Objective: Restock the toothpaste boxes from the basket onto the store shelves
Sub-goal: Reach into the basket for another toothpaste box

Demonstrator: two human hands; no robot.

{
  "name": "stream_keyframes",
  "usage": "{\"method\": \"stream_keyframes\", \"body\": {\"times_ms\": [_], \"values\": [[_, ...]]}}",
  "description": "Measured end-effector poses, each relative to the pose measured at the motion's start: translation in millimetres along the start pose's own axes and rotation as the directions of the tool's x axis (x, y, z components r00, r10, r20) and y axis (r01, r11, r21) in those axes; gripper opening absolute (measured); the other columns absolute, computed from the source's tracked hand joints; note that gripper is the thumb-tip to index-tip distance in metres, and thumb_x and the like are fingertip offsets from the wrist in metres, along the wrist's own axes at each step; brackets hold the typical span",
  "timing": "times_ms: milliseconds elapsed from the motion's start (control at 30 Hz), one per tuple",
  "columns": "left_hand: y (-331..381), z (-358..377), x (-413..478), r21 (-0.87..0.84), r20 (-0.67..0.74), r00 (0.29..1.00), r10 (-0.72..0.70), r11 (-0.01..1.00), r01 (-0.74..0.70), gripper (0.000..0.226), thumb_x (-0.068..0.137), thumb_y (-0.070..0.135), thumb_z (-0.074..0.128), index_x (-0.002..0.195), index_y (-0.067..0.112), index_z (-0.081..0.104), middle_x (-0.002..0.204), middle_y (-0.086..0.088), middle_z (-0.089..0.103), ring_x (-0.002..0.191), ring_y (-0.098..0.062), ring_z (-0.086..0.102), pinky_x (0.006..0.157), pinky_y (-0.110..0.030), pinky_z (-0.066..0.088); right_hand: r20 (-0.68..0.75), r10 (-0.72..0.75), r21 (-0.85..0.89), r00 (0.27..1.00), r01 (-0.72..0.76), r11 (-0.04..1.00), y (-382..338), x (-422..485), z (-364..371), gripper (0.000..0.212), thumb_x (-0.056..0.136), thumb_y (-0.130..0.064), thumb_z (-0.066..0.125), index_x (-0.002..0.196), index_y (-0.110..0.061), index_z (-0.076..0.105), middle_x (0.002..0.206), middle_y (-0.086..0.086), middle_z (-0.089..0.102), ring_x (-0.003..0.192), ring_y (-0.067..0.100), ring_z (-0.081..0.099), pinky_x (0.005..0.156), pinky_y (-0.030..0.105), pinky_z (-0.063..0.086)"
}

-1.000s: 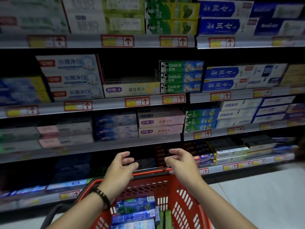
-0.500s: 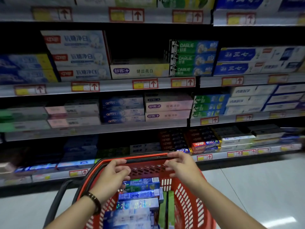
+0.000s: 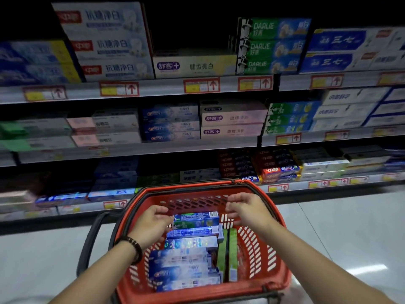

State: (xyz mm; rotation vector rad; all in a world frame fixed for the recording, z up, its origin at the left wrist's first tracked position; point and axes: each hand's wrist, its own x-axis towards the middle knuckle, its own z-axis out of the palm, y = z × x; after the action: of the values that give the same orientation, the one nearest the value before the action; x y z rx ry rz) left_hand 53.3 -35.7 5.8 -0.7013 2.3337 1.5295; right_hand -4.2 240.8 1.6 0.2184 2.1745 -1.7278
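Lower centre of frame: red basket [image 3: 271, 218] holds stacked boxes [image 3: 188, 255]; shelves [image 3: 153, 88] fill the upper frame. Left hand [image 3: 151, 224], fingers loosely curled, touches the top box [image 3: 197, 217] at its left end. Right hand [image 3: 247, 208] hovers spread, empty. Recommendation: pinch both ends, lift level, clear the rim.

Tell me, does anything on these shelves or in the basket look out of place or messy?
One thing: the cream-coloured box on the upper shelf lies alone where neighbours stack three high, leaving a dark gap above. In the red basket, the toothpaste boxes lie tidily stacked. Nothing looks spilled or damaged.
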Motion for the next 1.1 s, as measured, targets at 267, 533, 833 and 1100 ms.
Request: {"method": "stream_keyframes", "body": {"times_ms": [267,533,833,1100], "values": [[-26,2,16,0.15,-0.007,1.0,-0.009,0.989,0.01,0.025,0.094,0.022,0.074,0.114,0.023,0.059,0.106,-0.001,0.07,0.093,-0.022,0.072,0.081,-0.041,0.062,0.04,0.077,-0.055,0.996,-0.074,0.996,9,10,10,0.017,0.099,-0.018,0.07,0.115,-0.014,0.069,0.109,0.01,0.077,0.091,0.024,0.077,0.07,0.036,0.06],[-55,7,43,0.365,0.068,0.998,-0.006,0.931,-0.019,0.025,0.085,0.022,0.082,0.104,0.025,0.066,0.094,0.001,0.075,0.083,-0.016,0.073,0.078,-0.034,0.06,0.084,0.14,-0.086,0.987,-0.133,0.987,12,12,24,0.012,0.098,-0.018,0.069,0.109,-0.013,0.069,0.101,0.013,0.076,0.078,0.023,0.07,0.066,0.036,0.054],[-91,31,72,0.694,0.209,0.977,-0.03,0.708,-0.127,0.024,0.086,0.024,0.08,0.102,0.03,0.063,0.105,0.002,0.062,0.09,-0.017,0.06,0.076,-0.021,0.042,0.12,0.134,-0.07,0.984,-0.126,0.99,2,7,23,0.011,0.103,-0.016,0.065,0.112,-0.012,0.07,0.106,0.014,0.077,0.086,0.025,0.074,0.074,0.04,0.06],[-110,42,90,0.815,0.248,0.965,-0.085,0.557,-0.16,0.041,0.086,0.016,0.073,0.124,0.027,0.06,0.129,-0.005,0.06,0.116,-0.023,0.06,0.093,-0.027,0.05,0.117,0.145,-0.077,0.982,-0.137,0.988,-1,6,18,0.012,0.104,-0.019,0.065,0.112,-0.015,0.071,0.107,0.009,0.078,0.099,0.03,0.077,0.072,0.034,0.06]]}}
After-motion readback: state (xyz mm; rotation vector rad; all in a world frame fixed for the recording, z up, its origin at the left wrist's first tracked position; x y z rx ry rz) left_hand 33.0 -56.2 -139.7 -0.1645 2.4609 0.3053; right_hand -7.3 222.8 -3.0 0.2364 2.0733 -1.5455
